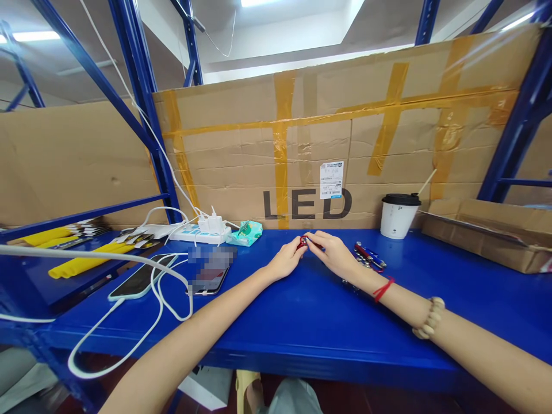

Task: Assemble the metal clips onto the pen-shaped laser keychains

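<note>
Above the middle of the blue tabletop, my left hand (286,259) is closed around a small shiny red object (302,242) with a silvery part; its exact kind is too small to make out. My right hand (332,252) meets it from the other side, thumb and fingers pinched at the object's end. Fingers cover most of the piece. Just right of my right hand lies a small group of slim red, blue and silver pieces (370,256), pen-like in shape. More dark small pieces (350,284) are partly hidden under my right forearm.
Two phones, one in a pale case (140,280), lie left with looping white cables (161,299). Behind them are a power strip (198,233) and a green packet (248,233). A paper cup (399,217) and cardboard tray (487,241) stand right. A cardboard wall (241,167) closes the back.
</note>
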{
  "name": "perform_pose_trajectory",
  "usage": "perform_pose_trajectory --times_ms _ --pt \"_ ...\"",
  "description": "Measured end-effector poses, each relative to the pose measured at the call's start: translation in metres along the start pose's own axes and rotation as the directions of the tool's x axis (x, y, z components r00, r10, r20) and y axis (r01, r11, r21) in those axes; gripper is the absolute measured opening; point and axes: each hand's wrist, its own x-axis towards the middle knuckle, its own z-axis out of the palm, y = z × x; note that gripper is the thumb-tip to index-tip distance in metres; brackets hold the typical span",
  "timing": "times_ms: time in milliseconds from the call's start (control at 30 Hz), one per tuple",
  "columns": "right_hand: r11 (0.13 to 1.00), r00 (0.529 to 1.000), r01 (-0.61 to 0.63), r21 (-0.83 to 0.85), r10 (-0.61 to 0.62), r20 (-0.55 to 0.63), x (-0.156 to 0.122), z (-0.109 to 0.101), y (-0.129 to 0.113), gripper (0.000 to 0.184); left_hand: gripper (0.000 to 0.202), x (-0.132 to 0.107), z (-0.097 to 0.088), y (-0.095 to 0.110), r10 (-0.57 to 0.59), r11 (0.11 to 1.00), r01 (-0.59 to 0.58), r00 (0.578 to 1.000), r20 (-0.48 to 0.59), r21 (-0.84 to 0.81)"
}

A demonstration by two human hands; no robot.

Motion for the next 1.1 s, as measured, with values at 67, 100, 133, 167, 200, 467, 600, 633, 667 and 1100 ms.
perform_pose_trajectory --times_ms 67,100,133,167,200,467,600,633,667,1100 --pt "1.000 1.000 0.000 -0.013 0.000 0.008 0.000 0.001 0.000 0.031 0.021 0.000 0.000 0.000 -0.006 1.000 0.006 1.000 -0.006 -0.002" --pt "1.000 1.000 -0.006 -0.016 0.006 0.004 0.000 0.001 0.000 0.031 0.021 0.000 0.000 0.000 -0.005 1.000 0.005 1.000 -0.006 -0.002" --pt "1.000 1.000 -0.016 -0.016 0.016 -0.006 0.000 0.002 0.000 0.031 0.020 0.000 0.000 0.000 -0.001 1.000 0.001 1.000 -0.004 -0.002" --pt "1.000 0.999 -0.029 -0.013 0.028 -0.019 0.000 0.002 0.000 0.031 0.020 0.000 0.000 0.000 0.004 1.000 -0.004 1.000 -0.002 -0.002" --pt "0.999 0.999 -0.042 -0.008 0.042 -0.032 0.000 0.003 0.000 0.031 0.020 0.000 0.000 0.000 0.010 1.000 -0.010 1.000 0.001 -0.004" --pt "0.996 0.996 -0.087 -0.003 0.087 -0.011 0.000 0.004 0.001 0.027 0.018 0.000 0.000 0.000 0.013 0.999 -0.012 1.000 0.027 -0.031" --pt "0.997 0.997 -0.078 -0.004 0.078 0.014 0.000 0.005 0.002 0.026 0.017 0.000 0.000 0.002 -0.012 0.999 0.013 1.000 0.024 -0.037" --pt "0.997 0.997 -0.080 -0.004 0.080 0.014 0.000 0.005 0.002 0.025 0.017 0.000 0.000 0.002 -0.016 0.999 0.017 1.000 0.024 -0.038" --pt "0.997 0.997 -0.082 -0.007 0.082 0.011 0.000 0.006 0.002 0.025 0.017 0.000 0.000 0.002 -0.021 0.999 0.022 1.000 0.023 -0.037" --pt "0.977 0.978 -0.209 0.032 0.209 0.002 0.000 0.010 -0.002 0.028 0.018 0.000 -0.003 0.008 -0.096 0.995 0.096 0.995 -0.002 0.008"
